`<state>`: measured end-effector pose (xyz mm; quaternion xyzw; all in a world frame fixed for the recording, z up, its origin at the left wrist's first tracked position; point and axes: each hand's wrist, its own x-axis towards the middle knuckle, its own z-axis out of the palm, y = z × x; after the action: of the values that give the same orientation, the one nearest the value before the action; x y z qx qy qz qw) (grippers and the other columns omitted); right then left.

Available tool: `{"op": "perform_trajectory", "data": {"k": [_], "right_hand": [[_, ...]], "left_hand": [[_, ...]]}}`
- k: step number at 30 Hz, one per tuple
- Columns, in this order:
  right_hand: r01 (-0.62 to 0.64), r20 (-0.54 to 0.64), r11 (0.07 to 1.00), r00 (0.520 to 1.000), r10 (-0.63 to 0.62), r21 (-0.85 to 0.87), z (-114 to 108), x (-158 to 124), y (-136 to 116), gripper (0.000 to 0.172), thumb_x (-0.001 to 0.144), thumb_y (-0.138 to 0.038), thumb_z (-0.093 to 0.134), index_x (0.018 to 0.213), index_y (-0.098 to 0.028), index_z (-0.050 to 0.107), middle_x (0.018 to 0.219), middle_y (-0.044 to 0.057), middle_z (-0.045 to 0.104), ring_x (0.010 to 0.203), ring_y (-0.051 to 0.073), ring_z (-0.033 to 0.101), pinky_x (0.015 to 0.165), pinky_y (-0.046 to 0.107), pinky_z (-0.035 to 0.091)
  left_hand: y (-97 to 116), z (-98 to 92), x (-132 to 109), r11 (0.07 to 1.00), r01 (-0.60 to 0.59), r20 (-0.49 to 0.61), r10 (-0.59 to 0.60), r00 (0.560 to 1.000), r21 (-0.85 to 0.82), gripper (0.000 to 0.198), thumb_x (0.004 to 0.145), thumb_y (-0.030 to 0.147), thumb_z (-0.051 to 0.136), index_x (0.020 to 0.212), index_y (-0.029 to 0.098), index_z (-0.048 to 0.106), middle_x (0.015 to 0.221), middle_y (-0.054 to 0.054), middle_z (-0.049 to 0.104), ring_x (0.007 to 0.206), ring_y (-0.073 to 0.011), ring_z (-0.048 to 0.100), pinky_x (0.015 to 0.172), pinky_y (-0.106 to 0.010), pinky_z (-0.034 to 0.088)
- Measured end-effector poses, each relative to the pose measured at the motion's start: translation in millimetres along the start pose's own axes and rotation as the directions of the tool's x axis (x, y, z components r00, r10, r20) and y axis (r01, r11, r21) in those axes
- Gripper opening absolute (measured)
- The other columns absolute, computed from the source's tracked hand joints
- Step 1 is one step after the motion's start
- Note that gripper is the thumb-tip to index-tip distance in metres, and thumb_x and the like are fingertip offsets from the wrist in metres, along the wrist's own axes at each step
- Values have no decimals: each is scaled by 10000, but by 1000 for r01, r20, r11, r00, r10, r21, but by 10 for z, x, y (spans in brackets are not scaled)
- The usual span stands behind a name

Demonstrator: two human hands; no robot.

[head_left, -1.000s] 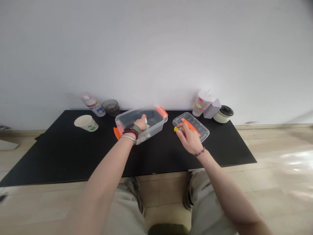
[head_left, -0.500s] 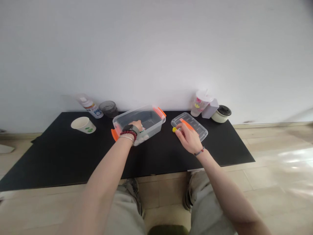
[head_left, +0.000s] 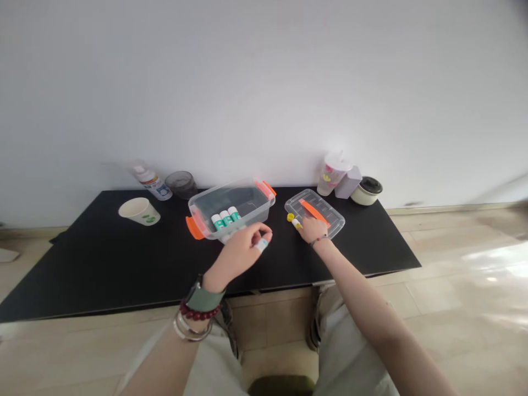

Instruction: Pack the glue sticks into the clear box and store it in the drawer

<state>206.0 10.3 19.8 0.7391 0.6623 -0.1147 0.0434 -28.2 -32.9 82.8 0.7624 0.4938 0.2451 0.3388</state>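
Note:
A clear plastic box (head_left: 251, 210) with orange handles stands on the black mat (head_left: 103, 264) and holds three green-labelled glue sticks (head_left: 226, 218). My left hand (head_left: 241, 253) is lifted in front of the box, its fingers pinched on a small white and blue stick (head_left: 261, 244). The box's clear lid (head_left: 335, 222) lies to the right with an orange strip (head_left: 313, 210) on it. My right hand (head_left: 312, 229) rests at the lid's near edge, closed on a yellow-capped glue stick (head_left: 295, 222). A yellow cap (head_left: 290, 216) sits just beside it.
On the left of the mat are a paper cup (head_left: 138, 210), a tipped spray bottle (head_left: 150, 179) and a dark glass (head_left: 180, 183). At the back right, against the wall, are a plastic drink cup (head_left: 332, 172), a small white box (head_left: 346, 185) and a black-lidded bowl (head_left: 366, 191).
My left hand has come out of the box toward me, now holding a small stick, leaving three glue sticks inside. My right hand slid nearer the lid's front edge. The view shifted slightly.

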Motion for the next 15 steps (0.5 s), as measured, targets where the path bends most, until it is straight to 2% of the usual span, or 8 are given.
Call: {"op": "perform_trajectory", "data": {"k": [3, 5, 8, 10, 12, 15], "right_hand": [[-75, 45, 995, 996, 78, -65, 87, 27, -45, 355, 879, -369, 636, 1136, -127, 666, 1112, 196, 693, 989, 290, 678, 785, 352, 489], [-86, 67, 994, 994, 91, -73, 105, 13, -55, 351, 862, -337, 655, 1137, -119, 664, 1116, 192, 695, 988, 277, 681, 794, 340, 487], [-96, 79, 992, 992, 103, -80, 81, -45, -32, 281, 852, -270, 643, 1081, -112, 688, 1107, 197, 697, 984, 267, 683, 794, 334, 482], [-96, 92, 992, 990, 103, -76, 45, -91, -3, 287, 820, -294, 668, 1041, -114, 700, 1092, 194, 698, 980, 276, 681, 780, 338, 482], [-54, 107, 999, 993, 54, -2, 8, -137, 19, 301, 796, -365, 685, 991, -137, 710, 1036, 159, 710, 942, 268, 681, 744, 326, 478], [138, 113, 950, 978, -175, 279, -32, -214, -1, 258, 817, -420, 648, 876, -176, 705, 846, 54, 708, 776, 183, 660, 659, 262, 444]], "left_hand": [[-137, 203, -100, 997, 54, 94, -50, 994, -46, 262, 877, 439, 513, 949, 228, 650, 658, 19, 564, 597, -153, 516, 576, -268, 372], [-256, 303, -98, 995, 86, 119, -79, 990, -57, 261, 868, 433, 522, 950, 224, 654, 682, 11, 586, 623, -160, 538, 604, -274, 394], [-410, 426, -56, 991, 112, 104, -104, 989, -76, 274, 858, 429, 529, 968, 215, 661, 737, -13, 624, 680, -179, 581, 664, -294, 436], [-477, 511, -26, 983, 140, 68, -132, 989, -121, 305, 842, 432, 551, 1006, 201, 662, 799, -37, 650, 727, -193, 611, 719, -316, 467], [-508, 596, -1, 959, 190, 45, -185, 982, -209, 375, 825, 445, 583, 1078, 176, 651, 888, -69, 673, 787, -206, 639, 778, -341, 489], [-490, 686, 32, 845, 306, 109, -288, 951, -438, 504, 817, 485, 617, 1198, 157, 599, 1076, -128, 679, 924, -235, 663, 802, -365, 515]]}}
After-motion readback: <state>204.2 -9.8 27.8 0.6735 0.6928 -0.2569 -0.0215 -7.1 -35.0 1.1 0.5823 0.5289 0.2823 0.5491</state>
